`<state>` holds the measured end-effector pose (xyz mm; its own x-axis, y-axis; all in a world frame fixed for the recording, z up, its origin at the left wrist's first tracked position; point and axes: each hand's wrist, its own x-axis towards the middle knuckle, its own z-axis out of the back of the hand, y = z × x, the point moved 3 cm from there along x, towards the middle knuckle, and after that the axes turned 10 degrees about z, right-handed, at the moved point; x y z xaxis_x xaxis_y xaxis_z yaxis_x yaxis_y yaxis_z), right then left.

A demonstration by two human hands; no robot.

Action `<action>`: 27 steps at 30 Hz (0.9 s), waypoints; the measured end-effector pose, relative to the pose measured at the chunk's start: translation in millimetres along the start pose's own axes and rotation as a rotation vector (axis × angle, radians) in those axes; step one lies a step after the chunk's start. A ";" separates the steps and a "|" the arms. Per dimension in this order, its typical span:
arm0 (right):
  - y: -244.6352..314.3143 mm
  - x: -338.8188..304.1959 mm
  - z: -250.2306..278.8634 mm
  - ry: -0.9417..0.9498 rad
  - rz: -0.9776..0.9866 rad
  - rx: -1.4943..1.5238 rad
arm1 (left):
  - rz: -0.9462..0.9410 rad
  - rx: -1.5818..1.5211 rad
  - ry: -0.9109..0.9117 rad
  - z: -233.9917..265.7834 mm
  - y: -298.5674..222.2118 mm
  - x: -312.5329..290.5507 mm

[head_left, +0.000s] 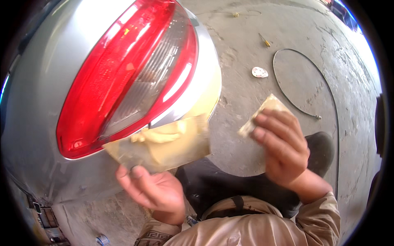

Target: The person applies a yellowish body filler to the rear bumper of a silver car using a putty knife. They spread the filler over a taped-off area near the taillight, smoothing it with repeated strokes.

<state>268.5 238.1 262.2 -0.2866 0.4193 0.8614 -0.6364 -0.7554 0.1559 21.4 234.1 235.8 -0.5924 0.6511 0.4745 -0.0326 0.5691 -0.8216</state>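
Grey concrete floor (234, 88) out here, cracked and scuffed, running off to the right of the big red-and-clear tail light (119, 82), my landmark, set in a silver car body (45, 98). Along the tail light's right side there's a pale yellow patch (208, 96) on the bodywork.

And here's the action, just below the tail light: my left hand (154, 186) is pinched onto the near edge of a flat board (125, 153), fingertips at its lower left corner. On the board sits creamy yellow paste (162, 135), a thick ridge towards the top and a smooth smear beneath it. In view the board overlaps the tail light's bottom end; whether they touch, I can't tell.

Over to the right of the tail light, my right hand (285, 143) has its fingers closed on a small pale spreader (271, 103), slightly blurred, clear of the board. The thumb's hidden from me.

Farther right of the tail light, on the floor: a white disc (259, 72), a yellow-handled tool (266, 42) and a long dark hose (329, 88) bent in a wide loop.
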 end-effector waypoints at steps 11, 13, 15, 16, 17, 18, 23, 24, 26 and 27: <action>76.9 20.6 -52.9 -0.082 0.032 -0.047 | -0.052 -0.053 -0.005 2.1 -8.1 -23.6; 80.5 15.6 -56.7 -0.051 0.015 -0.017 | -0.038 -0.028 0.013 6.1 -1.9 -17.2; 74.8 9.7 -65.4 -0.014 0.027 0.056 | -0.125 0.082 0.026 29.1 8.4 1.7; 68.9 8.7 -66.1 0.008 0.005 0.118 | -0.460 0.507 0.092 45.5 -4.1 22.5; 50.1 9.0 -65.9 -0.032 -0.096 0.112 | -0.959 1.145 -0.145 63.5 -13.5 38.5; 31.5 9.0 -62.0 -0.069 -0.199 0.094 | -1.385 1.383 -0.441 82.1 -18.8 52.6; -74.6 16.5 -81.7 0.005 -0.643 0.203 | -1.123 0.540 -0.169 162.5 -31.4 127.2; -90.9 20.1 -88.3 0.069 -0.693 0.169 | -0.934 0.146 0.002 152.1 -30.0 128.8; -120.7 25.8 -105.6 0.191 -0.797 0.130 | -0.736 -0.171 0.111 116.0 -35.8 121.2; -128.5 36.7 -118.0 0.181 -0.761 0.143 | -0.755 -0.104 0.041 97.8 -43.6 114.0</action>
<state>255.2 410.0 216.7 0.0700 0.9124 0.4034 -0.6099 -0.2808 0.7410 -123.4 234.4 294.9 -0.4089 0.0839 0.9087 -0.3391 0.9105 -0.2367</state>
